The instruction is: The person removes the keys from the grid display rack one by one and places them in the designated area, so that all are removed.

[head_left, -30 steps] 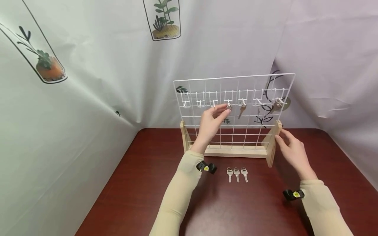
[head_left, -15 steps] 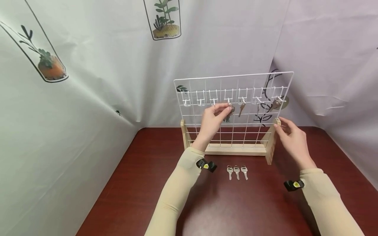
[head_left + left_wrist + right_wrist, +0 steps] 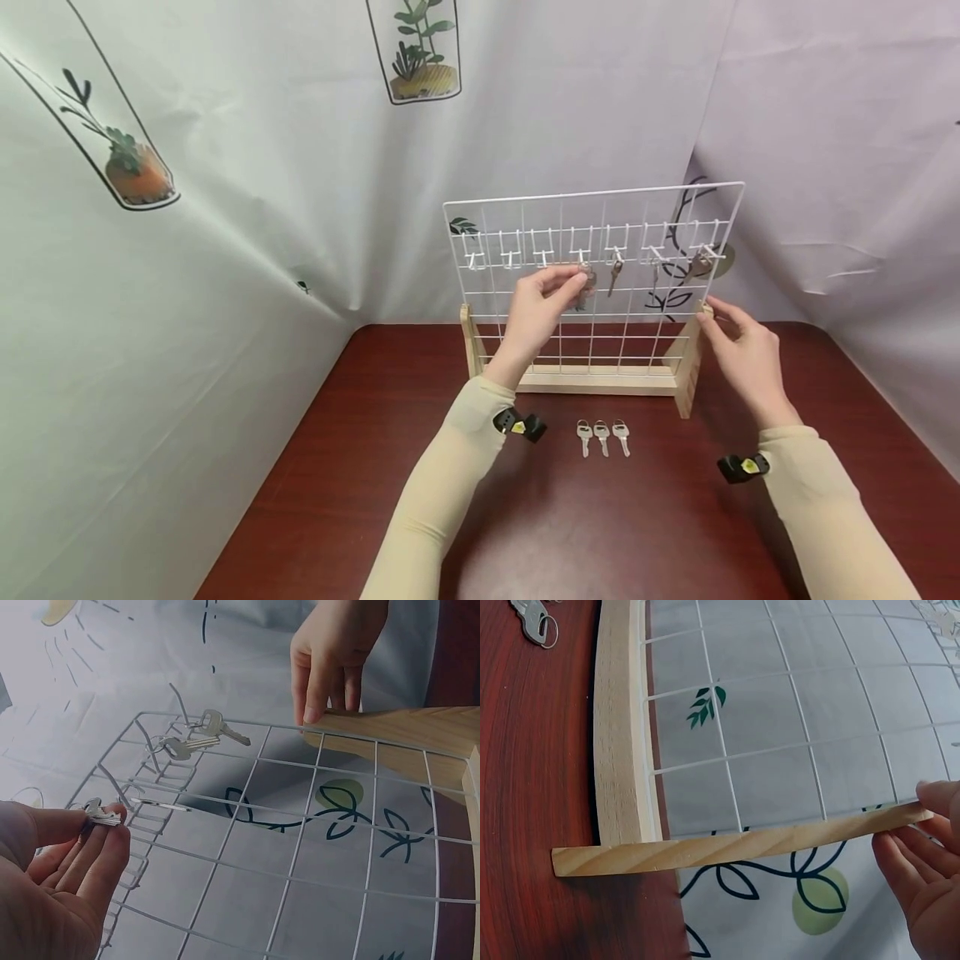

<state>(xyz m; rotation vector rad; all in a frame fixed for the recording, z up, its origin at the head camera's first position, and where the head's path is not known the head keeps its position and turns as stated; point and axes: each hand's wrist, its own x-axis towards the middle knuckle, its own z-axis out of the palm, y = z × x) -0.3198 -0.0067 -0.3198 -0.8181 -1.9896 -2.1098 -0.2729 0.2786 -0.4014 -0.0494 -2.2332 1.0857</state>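
A small metal key is pinched between the thumb and fingers of my left hand, just below a white hook on the wire grid rack. Whether its ring sits over that hook I cannot tell. To the right of this hand, a brownish key and more keys hang from other hooks. My right hand grips the top of the rack's right wooden upright, thumb on one side and fingers on the other.
Three silver keys with rings lie in a row on the dark red table, in front of the rack's wooden base bar. Several hooks on the left hold no keys. A pale printed cloth hangs close behind and at the left.
My right hand has slid higher, to the top of the upright. My left hand stays at the same hook, and its key shows lower beside the fingertips.
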